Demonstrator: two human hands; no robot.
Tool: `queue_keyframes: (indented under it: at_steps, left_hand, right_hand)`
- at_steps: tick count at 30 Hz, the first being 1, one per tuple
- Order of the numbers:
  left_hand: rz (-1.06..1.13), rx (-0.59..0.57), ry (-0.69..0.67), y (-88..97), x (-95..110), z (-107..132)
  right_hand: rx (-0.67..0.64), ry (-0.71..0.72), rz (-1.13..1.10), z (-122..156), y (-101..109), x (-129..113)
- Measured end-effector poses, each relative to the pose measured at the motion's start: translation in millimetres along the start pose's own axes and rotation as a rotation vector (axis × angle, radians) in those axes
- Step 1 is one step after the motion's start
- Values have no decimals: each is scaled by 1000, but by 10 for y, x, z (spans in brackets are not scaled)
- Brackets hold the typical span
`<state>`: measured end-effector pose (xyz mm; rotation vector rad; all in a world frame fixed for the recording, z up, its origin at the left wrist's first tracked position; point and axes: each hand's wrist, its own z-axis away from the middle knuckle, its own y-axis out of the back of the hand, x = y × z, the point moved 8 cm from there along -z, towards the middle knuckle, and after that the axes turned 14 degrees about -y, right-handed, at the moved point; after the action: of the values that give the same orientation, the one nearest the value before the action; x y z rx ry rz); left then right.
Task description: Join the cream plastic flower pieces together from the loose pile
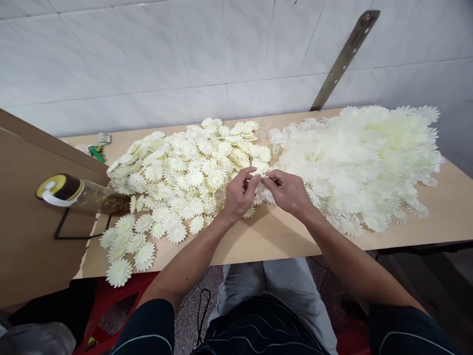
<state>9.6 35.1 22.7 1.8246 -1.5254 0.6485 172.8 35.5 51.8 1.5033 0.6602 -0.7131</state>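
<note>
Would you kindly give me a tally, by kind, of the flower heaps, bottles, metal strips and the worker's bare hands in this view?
Artificial flower heaps: 2 (left heap, right heap)
Bottle: 1
Metal strip: 1
Bare hands: 2 (left hand, right hand)
Total: 6

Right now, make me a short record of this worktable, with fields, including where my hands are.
Left hand: fingertips at a small white piece; exact grip unclear
Right hand: fingertips at the same piece
To the left: heaped cream daisy-shaped flower heads
To the right: heaped whiter daisy-shaped flower heads
Surface: pale tabletop
Far left: clear bottle, black-and-yellow lid
Back: metal strip slanting up against tiled wall
</note>
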Motion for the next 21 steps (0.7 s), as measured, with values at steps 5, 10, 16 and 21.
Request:
queue_keyframes:
  at_steps: [5, 10, 16, 21]
  left_hand:
    - [155, -34, 165, -110, -52, 72]
    - [106, 10, 186, -66, -40, 87]
    - [56, 4, 178, -23, -4, 68]
    - [71, 50, 245, 5, -80, 88]
  right_hand:
    - [-88, 74, 189, -165, 221, -146]
    - [-51, 224, 516, -1104, 509, -385]
    - [-230, 170, 931, -2364, 162, -345]
    - [-317, 96, 935, -2647, -199, -176]
